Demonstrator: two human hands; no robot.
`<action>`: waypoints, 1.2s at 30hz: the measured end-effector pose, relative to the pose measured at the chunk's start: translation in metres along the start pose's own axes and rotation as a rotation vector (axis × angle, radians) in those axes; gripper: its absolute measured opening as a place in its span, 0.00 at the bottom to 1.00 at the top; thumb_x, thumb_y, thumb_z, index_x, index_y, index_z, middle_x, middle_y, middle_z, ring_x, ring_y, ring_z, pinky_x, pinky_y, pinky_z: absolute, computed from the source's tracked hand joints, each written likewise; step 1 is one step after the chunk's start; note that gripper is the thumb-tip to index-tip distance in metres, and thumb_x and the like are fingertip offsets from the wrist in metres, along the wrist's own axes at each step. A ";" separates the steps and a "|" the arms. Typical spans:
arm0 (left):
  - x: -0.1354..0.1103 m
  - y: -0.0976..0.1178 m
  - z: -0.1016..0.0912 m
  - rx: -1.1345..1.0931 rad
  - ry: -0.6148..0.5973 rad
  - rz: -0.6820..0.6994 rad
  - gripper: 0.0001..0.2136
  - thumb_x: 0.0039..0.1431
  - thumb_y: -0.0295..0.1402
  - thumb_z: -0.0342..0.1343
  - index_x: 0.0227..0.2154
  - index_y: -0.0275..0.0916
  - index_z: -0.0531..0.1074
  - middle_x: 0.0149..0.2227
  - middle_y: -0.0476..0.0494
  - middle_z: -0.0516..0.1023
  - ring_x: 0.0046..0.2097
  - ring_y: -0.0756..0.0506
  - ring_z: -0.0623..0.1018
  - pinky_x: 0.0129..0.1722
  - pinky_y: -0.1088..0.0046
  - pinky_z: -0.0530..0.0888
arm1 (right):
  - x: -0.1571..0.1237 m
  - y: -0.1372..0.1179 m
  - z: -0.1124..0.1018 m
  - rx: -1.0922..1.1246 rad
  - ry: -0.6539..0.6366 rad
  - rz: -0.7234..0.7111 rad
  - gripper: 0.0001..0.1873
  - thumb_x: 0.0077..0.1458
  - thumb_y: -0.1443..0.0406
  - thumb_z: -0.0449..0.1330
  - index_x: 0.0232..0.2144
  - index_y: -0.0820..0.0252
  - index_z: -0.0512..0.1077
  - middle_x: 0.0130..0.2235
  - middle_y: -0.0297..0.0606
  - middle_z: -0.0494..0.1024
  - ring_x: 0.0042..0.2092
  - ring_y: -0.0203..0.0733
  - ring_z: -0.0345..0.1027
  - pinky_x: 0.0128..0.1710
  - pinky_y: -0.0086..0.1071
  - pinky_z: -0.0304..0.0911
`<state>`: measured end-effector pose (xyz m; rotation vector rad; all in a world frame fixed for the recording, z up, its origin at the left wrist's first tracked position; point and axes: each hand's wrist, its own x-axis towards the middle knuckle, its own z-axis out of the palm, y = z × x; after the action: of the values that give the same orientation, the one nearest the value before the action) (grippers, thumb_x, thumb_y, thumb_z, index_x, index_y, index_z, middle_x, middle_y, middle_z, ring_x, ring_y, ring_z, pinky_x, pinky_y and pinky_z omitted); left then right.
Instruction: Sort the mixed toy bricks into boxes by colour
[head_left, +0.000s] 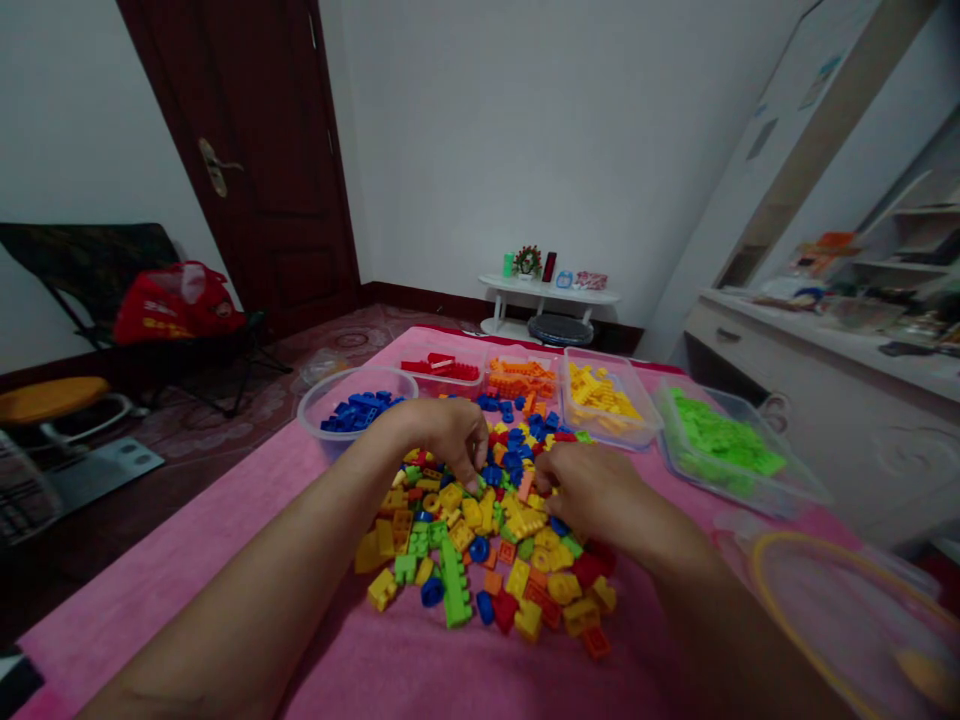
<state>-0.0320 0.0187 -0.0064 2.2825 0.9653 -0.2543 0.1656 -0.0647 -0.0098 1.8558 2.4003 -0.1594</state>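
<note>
A mixed heap of toy building bricks point(457, 515) in yellow, blue, green, red and orange lies on the pink cloth. My left hand point(454, 435) reaches into the back left of the heap, fingers bent downward and closed together among the bricks. Whatever they pinch is hidden. At the heap's right side, my right hand point(581, 482) has its fingers curled in among the pieces near an orange brick point(526, 487); its fingertips are partly covered. A long green brick point(454, 585) lies towards the front of the heap.
Around the heap stand a round tub point(315, 410) with blue bricks and clear boxes of red point(480, 372), orange point(555, 385), yellow point(637, 435) and green bricks point(780, 490). A yellow-rimmed clear lid point(757, 560) is at the right. The pink cloth point(225, 590) covers the table.
</note>
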 end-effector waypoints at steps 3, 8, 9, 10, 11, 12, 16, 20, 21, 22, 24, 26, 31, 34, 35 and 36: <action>0.002 0.003 0.002 0.074 -0.010 -0.028 0.20 0.34 0.38 0.66 0.34 0.38 0.75 0.32 0.48 0.79 0.28 0.52 0.72 0.25 0.81 0.65 | 0.006 0.009 0.000 -0.041 -0.003 0.082 0.07 0.42 0.64 0.59 0.28 0.56 0.73 0.31 0.37 0.76 0.33 0.42 0.68 0.24 0.29 0.45; 0.002 0.002 0.003 0.078 0.024 -0.027 0.14 0.43 0.38 0.60 0.32 0.36 0.76 0.28 0.46 0.78 0.26 0.51 0.72 0.24 0.79 0.64 | -0.006 -0.003 -0.009 -0.003 0.033 0.005 0.09 0.41 0.66 0.60 0.30 0.53 0.74 0.34 0.35 0.77 0.36 0.41 0.68 0.26 0.29 0.46; 0.002 0.001 0.002 0.076 0.048 -0.015 0.13 0.44 0.39 0.58 0.31 0.36 0.76 0.27 0.46 0.77 0.25 0.51 0.71 0.23 0.79 0.64 | -0.010 -0.009 -0.011 0.011 0.013 -0.053 0.11 0.40 0.67 0.61 0.31 0.52 0.74 0.35 0.34 0.77 0.37 0.42 0.68 0.27 0.29 0.47; 0.001 0.001 0.001 0.078 0.082 0.001 0.13 0.44 0.39 0.57 0.31 0.36 0.76 0.27 0.47 0.77 0.25 0.52 0.71 0.23 0.80 0.63 | -0.014 -0.016 -0.013 0.017 -0.017 -0.106 0.14 0.38 0.67 0.62 0.32 0.52 0.74 0.36 0.33 0.77 0.38 0.42 0.68 0.28 0.29 0.48; 0.001 0.000 0.001 0.081 0.124 0.016 0.12 0.45 0.38 0.57 0.30 0.36 0.76 0.26 0.47 0.76 0.25 0.52 0.70 0.22 0.80 0.62 | -0.016 -0.022 -0.014 0.008 -0.054 -0.143 0.16 0.36 0.67 0.64 0.33 0.52 0.74 0.37 0.34 0.77 0.40 0.43 0.68 0.29 0.29 0.48; 0.000 0.000 0.000 0.082 0.169 0.030 0.12 0.45 0.38 0.57 0.30 0.36 0.76 0.25 0.48 0.76 0.24 0.52 0.70 0.22 0.80 0.62 | -0.018 -0.027 -0.014 -0.014 -0.090 -0.158 0.18 0.35 0.68 0.65 0.34 0.53 0.75 0.38 0.35 0.77 0.40 0.44 0.68 0.29 0.29 0.48; 0.002 0.003 0.000 0.039 0.319 0.057 0.11 0.45 0.36 0.56 0.29 0.35 0.76 0.23 0.49 0.75 0.24 0.52 0.69 0.21 0.80 0.60 | -0.017 -0.030 -0.009 -0.056 -0.107 -0.145 0.14 0.35 0.69 0.64 0.30 0.57 0.75 0.37 0.38 0.77 0.38 0.44 0.68 0.27 0.29 0.46; 0.009 0.005 0.001 -0.142 0.478 0.099 0.12 0.47 0.38 0.57 0.30 0.33 0.75 0.24 0.47 0.75 0.24 0.52 0.70 0.22 0.80 0.62 | -0.005 -0.009 -0.006 0.191 0.134 -0.132 0.06 0.38 0.66 0.63 0.25 0.59 0.71 0.27 0.35 0.74 0.30 0.38 0.65 0.25 0.28 0.47; 0.011 0.006 0.001 -0.224 0.520 0.123 0.13 0.47 0.38 0.57 0.31 0.32 0.75 0.25 0.47 0.75 0.25 0.52 0.71 0.22 0.80 0.63 | -0.001 -0.004 -0.005 0.314 0.222 -0.110 0.05 0.40 0.64 0.61 0.24 0.59 0.70 0.26 0.34 0.72 0.28 0.36 0.63 0.25 0.28 0.48; 0.013 0.007 0.000 -0.317 0.561 0.153 0.14 0.48 0.39 0.57 0.33 0.32 0.74 0.26 0.46 0.76 0.25 0.52 0.71 0.23 0.80 0.65 | 0.003 0.000 -0.005 0.475 0.303 -0.085 0.06 0.42 0.63 0.60 0.25 0.60 0.69 0.25 0.34 0.71 0.26 0.35 0.63 0.24 0.27 0.50; 0.016 0.010 0.000 -0.480 0.654 0.231 0.15 0.48 0.38 0.57 0.35 0.32 0.73 0.28 0.44 0.76 0.27 0.52 0.73 0.25 0.79 0.68 | 0.011 0.003 -0.002 0.879 0.390 -0.044 0.09 0.45 0.61 0.59 0.29 0.60 0.67 0.25 0.32 0.70 0.24 0.33 0.62 0.21 0.26 0.53; 0.017 0.014 0.001 -0.554 0.746 0.309 0.15 0.47 0.36 0.59 0.36 0.31 0.73 0.31 0.42 0.77 0.30 0.51 0.75 0.30 0.77 0.71 | 0.018 0.002 0.001 1.301 0.379 -0.027 0.14 0.46 0.58 0.59 0.33 0.60 0.65 0.25 0.31 0.69 0.23 0.33 0.64 0.19 0.24 0.56; 0.023 0.029 0.009 -0.513 0.833 0.409 0.14 0.46 0.34 0.61 0.37 0.33 0.75 0.34 0.42 0.78 0.36 0.49 0.76 0.39 0.73 0.72 | 0.024 -0.005 0.008 2.070 0.113 -0.020 0.19 0.51 0.50 0.55 0.36 0.59 0.65 0.26 0.33 0.71 0.23 0.30 0.65 0.16 0.20 0.57; 0.030 0.034 0.018 -0.483 0.835 0.431 0.14 0.46 0.34 0.61 0.37 0.34 0.76 0.36 0.43 0.79 0.37 0.48 0.77 0.39 0.73 0.73 | 0.025 -0.003 0.009 2.218 0.035 0.001 0.19 0.50 0.50 0.57 0.36 0.58 0.65 0.24 0.30 0.68 0.21 0.29 0.63 0.13 0.17 0.51; 0.032 0.035 0.021 -0.469 0.839 0.433 0.14 0.47 0.34 0.60 0.38 0.34 0.76 0.36 0.43 0.79 0.36 0.48 0.77 0.38 0.74 0.73 | 0.025 -0.001 0.009 2.219 0.045 0.029 0.18 0.49 0.51 0.58 0.35 0.58 0.65 0.23 0.29 0.67 0.21 0.28 0.61 0.12 0.16 0.49; 0.034 0.036 0.023 -0.456 0.843 0.431 0.14 0.47 0.34 0.60 0.38 0.35 0.76 0.36 0.43 0.79 0.36 0.48 0.76 0.37 0.74 0.73 | 0.025 0.001 0.009 2.202 0.057 0.055 0.18 0.48 0.52 0.60 0.34 0.58 0.65 0.23 0.28 0.66 0.20 0.27 0.60 0.12 0.15 0.47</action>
<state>0.0190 0.0049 -0.0200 2.0747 0.7520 1.0716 0.1607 -0.0417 -0.0227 1.7271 1.5080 -3.6099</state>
